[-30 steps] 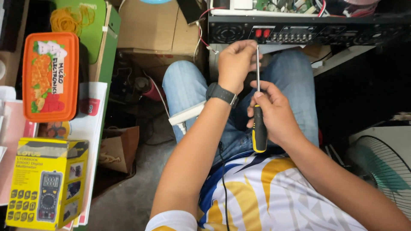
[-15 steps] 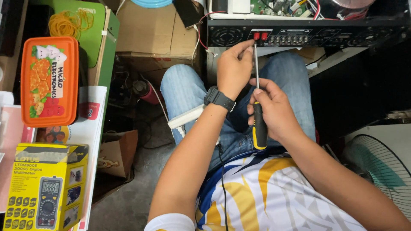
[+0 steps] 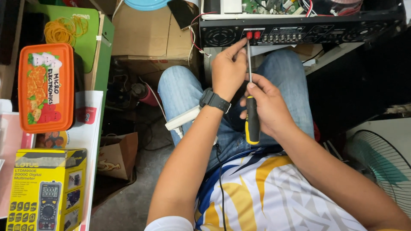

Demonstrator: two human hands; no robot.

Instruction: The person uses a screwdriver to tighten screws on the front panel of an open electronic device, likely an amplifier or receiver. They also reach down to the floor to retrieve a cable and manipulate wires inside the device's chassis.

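Observation:
My right hand grips the black-and-yellow handle of a long screwdriver. Its thin shaft runs up to the red terminals on the back panel of a black electronic unit, which rests above my knees. My left hand, with a black watch on the wrist, pinches the shaft near its tip, fingers touching the panel beside the terminals. The unit's top is off and wires and a circuit board show inside.
An orange lidded box and a yellow multimeter carton lie at the left. A cardboard box stands behind my left knee. A white power strip lies by my thigh. A fan sits at the right.
Both hands and the screwdriver have moved up towards the back panel; the tip now meets the red terminals. The camera has also come closer.

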